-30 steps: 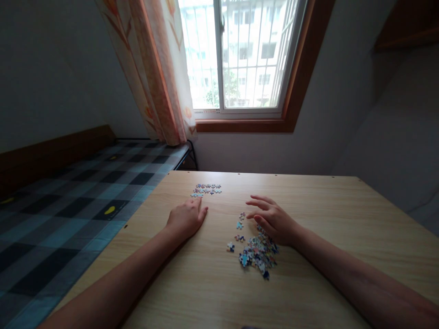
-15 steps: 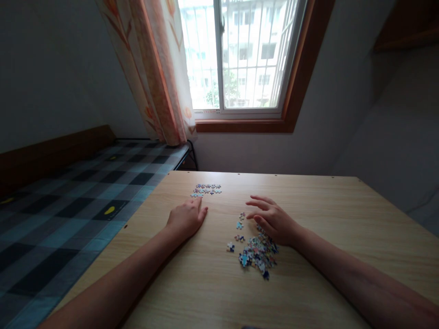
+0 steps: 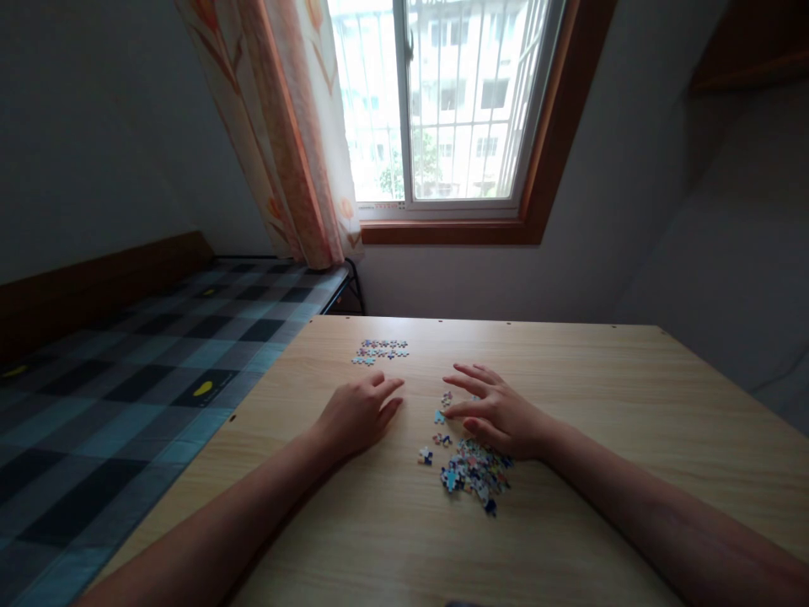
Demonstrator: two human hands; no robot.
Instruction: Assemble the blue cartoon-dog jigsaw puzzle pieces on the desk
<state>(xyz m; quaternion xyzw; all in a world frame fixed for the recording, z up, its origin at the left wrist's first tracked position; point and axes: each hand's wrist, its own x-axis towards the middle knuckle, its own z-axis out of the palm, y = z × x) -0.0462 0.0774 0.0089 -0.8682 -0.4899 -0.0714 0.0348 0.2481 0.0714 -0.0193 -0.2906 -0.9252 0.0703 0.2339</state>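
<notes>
My left hand (image 3: 361, 408) hovers over or rests on the table just below the rows of jigsaw pieces (image 3: 383, 350), fingers apart and nothing in them. My right hand (image 3: 499, 411) is spread out, partly covering the far side of a jigsaw pile (image 3: 475, 474). One of its fingers reaches to a light blue jigsaw piece (image 3: 439, 416); whether it presses on it I cannot tell. A few loose pieces lie left of the pile, among them a white and dark blue piece (image 3: 425, 456).
The wooden table (image 3: 600, 506) carries all the pieces. Left of it stands a bed (image 3: 190, 337) with a checked cover. A curtain (image 3: 287, 135) hangs beside the barred window (image 3: 468, 110) behind the table.
My left hand has drawn back from the rows and moved right, towards the middle. My right hand has shifted slightly left, its finger now at the light blue piece.
</notes>
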